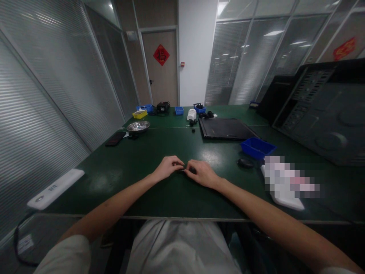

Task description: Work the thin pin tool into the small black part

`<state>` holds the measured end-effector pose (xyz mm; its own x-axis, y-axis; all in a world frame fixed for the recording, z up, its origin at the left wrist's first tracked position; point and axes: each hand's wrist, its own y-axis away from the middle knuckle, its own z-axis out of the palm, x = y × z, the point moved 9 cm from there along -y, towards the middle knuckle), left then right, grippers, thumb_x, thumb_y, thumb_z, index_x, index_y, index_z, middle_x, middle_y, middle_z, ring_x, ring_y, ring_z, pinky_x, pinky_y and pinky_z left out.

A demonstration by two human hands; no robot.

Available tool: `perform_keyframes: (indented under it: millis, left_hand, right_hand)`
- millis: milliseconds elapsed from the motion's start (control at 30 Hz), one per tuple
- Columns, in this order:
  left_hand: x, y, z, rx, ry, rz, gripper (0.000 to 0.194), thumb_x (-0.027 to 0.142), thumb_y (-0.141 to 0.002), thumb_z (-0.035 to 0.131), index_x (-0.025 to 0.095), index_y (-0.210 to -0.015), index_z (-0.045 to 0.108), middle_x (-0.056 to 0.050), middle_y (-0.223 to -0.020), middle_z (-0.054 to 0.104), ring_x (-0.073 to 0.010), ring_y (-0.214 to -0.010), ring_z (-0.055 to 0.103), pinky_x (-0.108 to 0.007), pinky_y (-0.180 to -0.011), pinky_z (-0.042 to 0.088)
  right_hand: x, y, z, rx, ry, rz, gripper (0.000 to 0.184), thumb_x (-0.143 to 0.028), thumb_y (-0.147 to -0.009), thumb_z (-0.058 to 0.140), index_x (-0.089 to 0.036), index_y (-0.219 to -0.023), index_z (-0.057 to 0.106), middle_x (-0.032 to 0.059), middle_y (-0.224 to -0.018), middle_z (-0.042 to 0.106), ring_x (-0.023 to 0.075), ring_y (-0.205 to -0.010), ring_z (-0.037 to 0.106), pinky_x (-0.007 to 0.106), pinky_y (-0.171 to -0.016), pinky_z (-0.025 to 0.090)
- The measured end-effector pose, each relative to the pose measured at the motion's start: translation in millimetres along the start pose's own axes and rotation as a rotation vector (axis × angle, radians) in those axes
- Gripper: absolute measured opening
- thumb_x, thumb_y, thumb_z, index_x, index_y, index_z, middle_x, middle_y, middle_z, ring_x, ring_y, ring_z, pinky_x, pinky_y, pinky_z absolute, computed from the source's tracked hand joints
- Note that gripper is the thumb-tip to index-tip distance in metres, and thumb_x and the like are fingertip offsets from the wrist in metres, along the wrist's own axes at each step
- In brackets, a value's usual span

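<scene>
My left hand [169, 166] and my right hand [202, 173] are close together over the middle of the green table [142, 190]. Both hands are closed, with bent fingers and thumbs meeting around a small dark piece [193, 171]. A thin light bit shows between the fingertips. The piece is mostly hidden by my right fingers and too small to name. Nearest to my right hand on the table lies a black computer mouse [245, 163].
A blue bin [257, 148] and a closed black laptop [228, 128] are to the right, near a large computer case [325, 114]. On the left are a metal bowl [138, 126], a phone [115, 139] and a white power strip [56, 189]. Small bins line the back.
</scene>
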<state>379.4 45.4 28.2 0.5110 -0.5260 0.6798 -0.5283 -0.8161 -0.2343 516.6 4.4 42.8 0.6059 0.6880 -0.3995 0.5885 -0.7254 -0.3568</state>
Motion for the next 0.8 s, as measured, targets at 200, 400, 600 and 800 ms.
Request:
perform_keyframes:
  millis: [200,400,600,800]
  left_hand:
    - [4.3,4.7,-4.7,0.0,-0.04,0.07,0.024,0.034,-0.096,0.065,0.019,-0.108,0.08,-0.009,-0.109,0.07,-0.021,-0.099,0.064,-0.031,-0.087,0.049]
    - [21.2,17.0,-10.4,0.013,-0.083,0.107,0.028,0.035,-0.1,0.056,0.021,-0.115,0.076,-0.009,-0.112,0.07,-0.0218,-0.1,0.063,-0.034,-0.091,0.05]
    - [37.4,23.5,-10.4,-0.007,-0.141,0.165,0.027,0.034,-0.096,0.062,0.023,-0.119,0.071,-0.008,-0.121,0.067,-0.0246,-0.115,0.059,-0.039,-0.105,0.046]
    - [31.6,21.5,0.1,-0.071,-0.173,0.19,0.023,0.037,-0.097,0.065,0.021,-0.113,0.071,-0.008,-0.119,0.068,-0.0239,-0.114,0.061,-0.039,-0.103,0.047]
  right_hand:
    - [1.8,0.5,-2.5,0.016,-0.039,0.002,0.01,-0.032,-0.098,0.062,-0.022,-0.095,0.063,0.0004,-0.09,0.067,0.015,-0.078,0.061,0.026,-0.069,0.04]
    - [2.8,1.3,-9.8,0.06,-0.075,0.008,0.011,-0.032,-0.098,0.063,-0.022,-0.094,0.064,0.0011,-0.09,0.067,0.0153,-0.077,0.061,0.026,-0.069,0.041]
    - [4.3,0.8,-10.4,0.072,-0.081,0.009,0.011,-0.032,-0.097,0.064,-0.021,-0.093,0.064,0.0013,-0.089,0.067,0.0152,-0.076,0.059,0.026,-0.068,0.04]
    - [6.9,0.1,-9.1,0.096,-0.074,0.022,0.012,-0.032,-0.097,0.063,-0.021,-0.092,0.065,0.0012,-0.088,0.067,0.0152,-0.076,0.06,0.026,-0.068,0.04]
